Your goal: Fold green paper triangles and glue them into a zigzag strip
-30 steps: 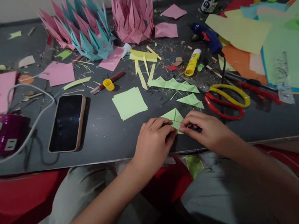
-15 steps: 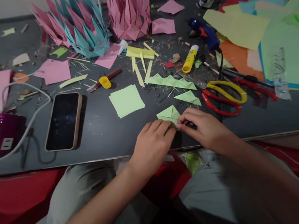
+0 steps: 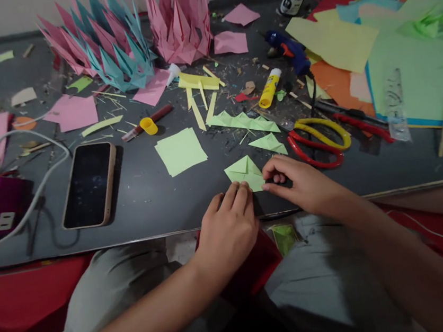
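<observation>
A light green paper (image 3: 245, 169), partly folded with a peaked flap on top, lies near the table's front edge. The fingers of my left hand (image 3: 232, 223) rest flat along its lower left side, pressing it to the table. With thumb and forefinger, my right hand (image 3: 299, 181) pinches the paper's right corner. Just behind is a folded green triangle (image 3: 270, 143), and beyond it a strip of joined green triangles (image 3: 242, 121). A stack of green paper squares (image 3: 182, 152) sits to the left of my hands.
Scissors (image 3: 318, 141) with red and yellow handles lie right of the paper. A phone (image 3: 89, 185) is at the left. Behind are a glue stick (image 3: 270, 88), a blue glue gun (image 3: 287, 51), pink and blue folded-paper pieces (image 3: 122, 65), scraps and coloured sheets (image 3: 414, 69).
My left hand has drawn back slightly toward me, so more of the folded green paper shows. My right hand still pinches its right corner. The whole view has shifted a little.
</observation>
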`<state>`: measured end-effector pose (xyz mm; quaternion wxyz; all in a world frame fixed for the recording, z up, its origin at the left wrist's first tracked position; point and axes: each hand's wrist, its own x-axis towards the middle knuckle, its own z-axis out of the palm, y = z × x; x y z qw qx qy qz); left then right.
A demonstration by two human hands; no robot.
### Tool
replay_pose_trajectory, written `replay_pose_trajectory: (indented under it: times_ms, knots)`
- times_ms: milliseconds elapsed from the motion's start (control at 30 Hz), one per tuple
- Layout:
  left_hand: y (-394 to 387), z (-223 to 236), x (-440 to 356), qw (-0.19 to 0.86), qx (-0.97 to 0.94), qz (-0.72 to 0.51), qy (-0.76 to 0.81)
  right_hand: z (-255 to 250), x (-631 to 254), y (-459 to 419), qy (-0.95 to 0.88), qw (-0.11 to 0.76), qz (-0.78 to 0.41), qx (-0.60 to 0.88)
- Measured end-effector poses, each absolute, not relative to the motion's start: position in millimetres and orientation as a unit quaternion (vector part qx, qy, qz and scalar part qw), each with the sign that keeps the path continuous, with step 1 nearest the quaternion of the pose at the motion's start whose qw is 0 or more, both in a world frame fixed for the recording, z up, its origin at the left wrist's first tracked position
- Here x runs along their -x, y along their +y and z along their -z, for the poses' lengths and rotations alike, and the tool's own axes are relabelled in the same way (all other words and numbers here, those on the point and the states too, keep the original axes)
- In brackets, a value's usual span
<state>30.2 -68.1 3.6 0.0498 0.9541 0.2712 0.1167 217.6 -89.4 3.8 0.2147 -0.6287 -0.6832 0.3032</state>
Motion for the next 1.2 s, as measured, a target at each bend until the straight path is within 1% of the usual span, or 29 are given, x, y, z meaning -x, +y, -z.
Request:
replay_pose_trajectory:
  times_ms: [67, 200, 267, 533, 733, 833, 967, 1067, 1200]
  knots:
    - [-57.5, -4.2, -26.4, 0.090, -0.954, -0.121, 0.259, -4.2, -220.2, -89.4, -0.689, 0.216, -0.311, 0.618]
    - [-29.2, -1.6, -17.4, 0.214, -0.945, -0.132, 0.210, -3.7, -217.8, -90.3, -0.697, 0.212, -0.307, 0.612]
    - [-19.2, 0.3, -15.1, 0.228, -0.937, -0.144, 0.221, -3.1, -213.7, -91.1, -0.699, 0.211, -0.293, 0.618]
    - [-2.7, -2.7, -16.6, 0.194, -0.940, -0.126, 0.252, -3.5, -201.6, -85.8, -0.698, 0.218, -0.237, 0.639]
    - [17.0, -11.4, -16.7, 0.196, -0.949, -0.090, 0.229, -0.4, -189.2, -81.3, -0.688, 0.187, -0.152, 0.685]
    - [21.7, -14.4, -11.4, 0.216, -0.944, -0.077, 0.238, 1.2, -187.7, -78.5, -0.692, 0.183, -0.143, 0.684]
    - [26.6, -18.0, 0.1, 0.251, -0.939, -0.048, 0.229, 0.7, -190.5, -74.0, -0.694, 0.188, -0.161, 0.676]
    - [27.2, -19.4, 4.8, 0.200, -0.949, -0.054, 0.237, 0.2, -191.6, -71.7, -0.707, 0.197, -0.163, 0.659]
    - [14.6, -16.9, 2.4, 0.114, -0.967, -0.071, 0.217, 1.4, -188.5, -73.7, -0.755, 0.214, -0.116, 0.608]
